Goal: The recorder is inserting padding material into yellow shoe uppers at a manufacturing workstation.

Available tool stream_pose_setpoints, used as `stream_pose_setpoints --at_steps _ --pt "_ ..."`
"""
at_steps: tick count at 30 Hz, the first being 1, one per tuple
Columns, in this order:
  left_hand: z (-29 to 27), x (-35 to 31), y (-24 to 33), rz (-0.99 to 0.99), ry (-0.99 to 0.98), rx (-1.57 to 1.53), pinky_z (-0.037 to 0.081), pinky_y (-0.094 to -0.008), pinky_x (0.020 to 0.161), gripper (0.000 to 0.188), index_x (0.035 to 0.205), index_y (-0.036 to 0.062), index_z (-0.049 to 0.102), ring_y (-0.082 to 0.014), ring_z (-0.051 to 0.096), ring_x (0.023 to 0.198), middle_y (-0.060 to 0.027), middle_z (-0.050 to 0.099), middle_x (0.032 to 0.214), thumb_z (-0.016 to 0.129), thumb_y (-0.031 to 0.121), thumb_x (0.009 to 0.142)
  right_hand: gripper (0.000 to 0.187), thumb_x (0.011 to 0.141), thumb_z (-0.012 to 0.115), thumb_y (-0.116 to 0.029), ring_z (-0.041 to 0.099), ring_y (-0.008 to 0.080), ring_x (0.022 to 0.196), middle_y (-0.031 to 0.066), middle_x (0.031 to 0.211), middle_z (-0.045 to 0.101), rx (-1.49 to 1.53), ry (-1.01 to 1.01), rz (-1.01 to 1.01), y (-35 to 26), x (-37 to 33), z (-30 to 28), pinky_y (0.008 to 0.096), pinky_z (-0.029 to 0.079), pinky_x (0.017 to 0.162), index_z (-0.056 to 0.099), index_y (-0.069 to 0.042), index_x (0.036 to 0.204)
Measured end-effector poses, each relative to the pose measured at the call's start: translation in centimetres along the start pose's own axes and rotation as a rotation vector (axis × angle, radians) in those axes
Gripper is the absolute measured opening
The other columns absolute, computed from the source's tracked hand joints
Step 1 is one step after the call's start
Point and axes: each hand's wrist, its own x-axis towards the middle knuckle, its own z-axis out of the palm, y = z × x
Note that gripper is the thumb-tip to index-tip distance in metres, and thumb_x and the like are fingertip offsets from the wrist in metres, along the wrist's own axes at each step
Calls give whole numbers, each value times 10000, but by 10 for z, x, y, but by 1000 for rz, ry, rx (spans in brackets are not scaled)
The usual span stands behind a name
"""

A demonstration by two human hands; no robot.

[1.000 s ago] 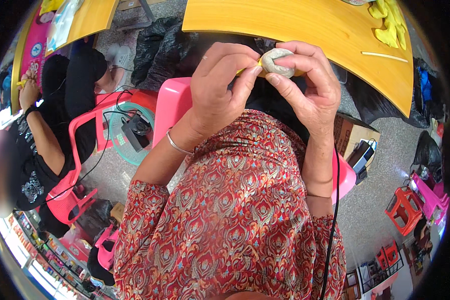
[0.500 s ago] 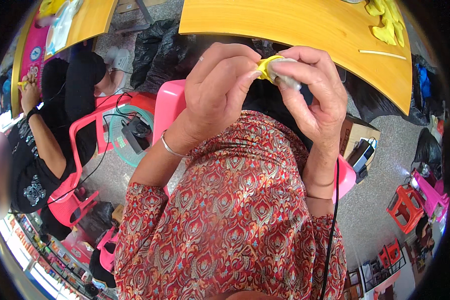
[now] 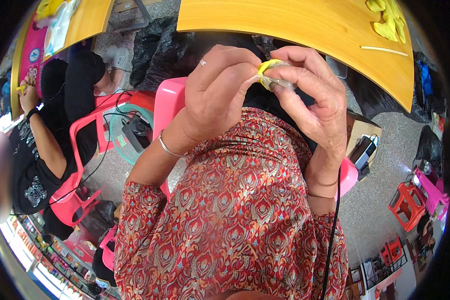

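In front of my chest, just short of the table, both hands meet at a small yellow cloth piece (image 3: 268,65) with a greyish-white soft wad in its opening. My left hand (image 3: 217,92) pinches the yellow edge between thumb and fingertips. Bent around the other side, the fingers of my right hand (image 3: 317,95) hold the greyish wad (image 3: 286,75) against the cloth. My fingers cover part of both, so the piece's full shape is hidden.
A yellow-topped table (image 3: 285,17) curves ahead, bearing yellow cloth pieces (image 3: 387,22) and a thin pale stick (image 3: 383,50). At left another person (image 3: 47,145) sits by a pink-red chair (image 3: 74,145). A cardboard box (image 3: 362,127) stands right; a black cable (image 3: 331,240) hangs along my right side.
The fingers of my right hand have shifted on the greyish wad, which now sits closer within the yellow cloth. My left hand keeps its pinch, with its wrist turned slightly.
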Motion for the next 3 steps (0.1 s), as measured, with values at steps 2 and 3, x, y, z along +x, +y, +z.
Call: stream_pose_setpoints --at_steps 2,3 --pt "-1 1 -1 -47 6 -50 512 -317 699 149 907 -1 609 -285 623 816 -133 641 937 664 -45 776 212 768 633 32 638 216 849 109 1000 618 104 -27 35 1 0 -1 278 508 728 677 -18 970" --pt "-1 1 -3 -92 15 -101 520 -320 732 151 921 4 616 -292 629 843 -127 648 955 673 -31 786 212 768 633 32 638 216 849 109 1000 618 103 -25 35 0 0 -1 278 508 728 677 -18 970"
